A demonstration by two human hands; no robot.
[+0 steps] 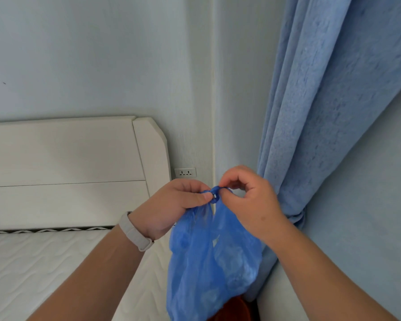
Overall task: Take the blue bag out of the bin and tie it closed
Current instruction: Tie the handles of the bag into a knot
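Observation:
A thin blue plastic bag hangs in the air in front of me, its two handles twisted together at the top into a small knot. My left hand pinches one handle at the knot from the left; a pale wristband sits on that wrist. My right hand pinches the other handle from the right with thumb and forefinger. Below the bag, at the bottom edge, a dark red-brown bin shows partly, mostly hidden by the bag.
A bed with a white quilted mattress and a white headboard fills the left. A blue curtain, tied back low, hangs on the right. A wall socket sits in the corner behind the hands.

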